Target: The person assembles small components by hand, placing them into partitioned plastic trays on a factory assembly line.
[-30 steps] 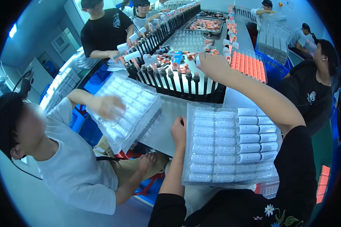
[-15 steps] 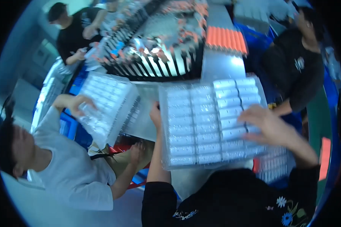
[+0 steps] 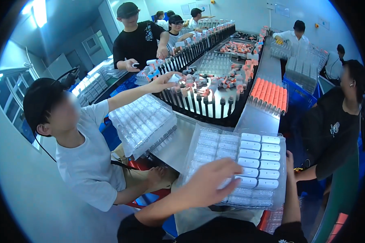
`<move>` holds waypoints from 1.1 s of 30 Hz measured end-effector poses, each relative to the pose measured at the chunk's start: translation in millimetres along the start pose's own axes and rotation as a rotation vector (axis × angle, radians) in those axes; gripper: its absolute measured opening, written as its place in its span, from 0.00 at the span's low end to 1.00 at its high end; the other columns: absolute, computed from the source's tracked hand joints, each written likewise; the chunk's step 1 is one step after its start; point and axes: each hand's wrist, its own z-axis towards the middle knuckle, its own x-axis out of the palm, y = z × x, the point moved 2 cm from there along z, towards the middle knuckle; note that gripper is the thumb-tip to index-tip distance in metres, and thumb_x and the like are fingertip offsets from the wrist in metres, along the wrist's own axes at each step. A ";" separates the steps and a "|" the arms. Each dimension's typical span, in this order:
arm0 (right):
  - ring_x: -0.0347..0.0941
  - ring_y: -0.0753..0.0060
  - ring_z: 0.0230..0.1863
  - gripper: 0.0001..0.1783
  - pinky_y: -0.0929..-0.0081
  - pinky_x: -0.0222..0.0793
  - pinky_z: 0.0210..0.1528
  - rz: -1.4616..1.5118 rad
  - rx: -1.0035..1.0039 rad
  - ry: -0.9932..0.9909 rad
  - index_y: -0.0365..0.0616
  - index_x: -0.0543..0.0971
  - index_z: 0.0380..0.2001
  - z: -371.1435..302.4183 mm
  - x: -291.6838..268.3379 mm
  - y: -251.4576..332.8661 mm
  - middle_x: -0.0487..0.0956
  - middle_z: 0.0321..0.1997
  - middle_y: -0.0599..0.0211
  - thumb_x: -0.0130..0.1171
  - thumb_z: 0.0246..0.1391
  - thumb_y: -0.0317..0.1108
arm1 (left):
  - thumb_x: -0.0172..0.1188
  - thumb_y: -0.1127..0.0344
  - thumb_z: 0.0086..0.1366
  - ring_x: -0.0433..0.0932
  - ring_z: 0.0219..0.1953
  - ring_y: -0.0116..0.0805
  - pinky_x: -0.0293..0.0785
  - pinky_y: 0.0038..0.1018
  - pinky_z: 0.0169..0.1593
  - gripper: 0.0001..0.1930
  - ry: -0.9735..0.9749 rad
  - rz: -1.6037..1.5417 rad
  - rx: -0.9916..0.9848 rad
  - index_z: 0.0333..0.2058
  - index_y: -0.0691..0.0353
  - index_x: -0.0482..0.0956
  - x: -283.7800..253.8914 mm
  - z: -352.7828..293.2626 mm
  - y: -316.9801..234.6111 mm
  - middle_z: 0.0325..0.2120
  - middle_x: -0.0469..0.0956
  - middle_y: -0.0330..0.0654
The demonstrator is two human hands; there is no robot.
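In front of me a clear plastic blister tray (image 3: 202, 146) lies tilted, its right half holding two columns of rounded white casings (image 3: 259, 164). The cells on its left side show as bare clear plastic, and so does the row nearest me. Over the middle of the tray hovers my left hand (image 3: 209, 182), fingers and thumb apart beside the left column of casings. It is slightly blurred, and I see nothing held in it. At the tray's right edge my right hand (image 3: 290, 160) grips the rim; most of its fingers are hidden.
A worker in white on the left reaches past a stack of clear trays (image 3: 144, 123). Beyond lies a black-slatted conveyor loop (image 3: 198, 106) around orange and grey parts. Orange cylinders (image 3: 269, 94) lie on the metal ledge (image 3: 253, 121). Another worker in black sits close on the right.
My right hand has left the casings for the tray's right edge. My left hand has come from the left edge over the tray. The left worker's arm now reaches toward the conveyor.
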 end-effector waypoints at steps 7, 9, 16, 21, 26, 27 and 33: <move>0.79 0.50 0.54 0.43 0.61 0.74 0.55 -0.197 0.173 -0.033 0.28 0.61 0.67 131.6 65.4 -19.0 0.79 0.55 0.38 0.59 0.63 0.53 | 0.67 0.57 0.61 0.73 0.51 0.49 0.73 0.36 0.54 0.25 0.346 0.411 0.057 0.50 0.69 0.72 87.6 34.3 45.1 0.49 0.71 0.53; 0.79 0.49 0.55 0.45 0.59 0.74 0.56 -0.301 0.273 -0.099 0.28 0.62 0.67 171.4 83.5 -6.9 0.78 0.55 0.38 0.60 0.61 0.55 | 0.69 0.54 0.59 0.71 0.50 0.49 0.72 0.37 0.54 0.29 0.395 0.459 0.036 0.51 0.70 0.72 93.1 39.6 48.2 0.46 0.69 0.52; 0.74 0.31 0.59 0.42 0.44 0.71 0.59 -0.568 0.330 -0.304 0.34 0.62 0.64 152.9 107.6 66.9 0.70 0.64 0.36 0.51 0.62 0.60 | 0.75 0.57 0.48 0.68 0.52 0.45 0.66 0.33 0.54 0.32 0.598 0.610 0.045 0.48 0.67 0.74 97.9 60.1 38.0 0.48 0.68 0.49; 0.75 0.31 0.56 0.40 0.43 0.72 0.56 -0.644 0.256 -0.331 0.35 0.58 0.66 143.5 101.4 78.7 0.71 0.63 0.37 0.48 0.65 0.57 | 0.75 0.59 0.47 0.68 0.56 0.52 0.69 0.39 0.56 0.31 0.652 0.313 -0.073 0.48 0.68 0.73 77.5 86.4 42.2 0.51 0.68 0.52; 0.76 0.30 0.54 0.40 0.44 0.74 0.54 -0.672 0.259 -0.327 0.34 0.58 0.66 141.7 102.0 83.5 0.71 0.61 0.36 0.47 0.65 0.56 | 0.73 0.60 0.50 0.79 0.43 0.59 0.76 0.44 0.49 0.30 0.440 0.266 -0.186 0.47 0.70 0.71 17.7 163.1 57.8 0.39 0.78 0.58; 0.77 0.30 0.53 0.39 0.44 0.74 0.53 -0.685 0.256 -0.346 0.34 0.58 0.66 142.5 99.3 80.4 0.72 0.61 0.36 0.47 0.65 0.56 | 0.71 0.60 0.51 0.81 0.42 0.60 0.77 0.44 0.46 0.29 0.345 0.335 -0.192 0.47 0.69 0.72 12.1 184.7 75.7 0.36 0.79 0.58; 0.78 0.31 0.52 0.38 0.44 0.75 0.53 -0.715 0.211 -0.337 0.33 0.59 0.64 147.7 109.2 85.1 0.72 0.60 0.35 0.46 0.66 0.55 | 0.64 0.56 0.64 0.79 0.47 0.61 0.75 0.47 0.50 0.30 0.180 0.721 0.082 0.55 0.73 0.63 -36.3 291.9 172.6 0.42 0.78 0.62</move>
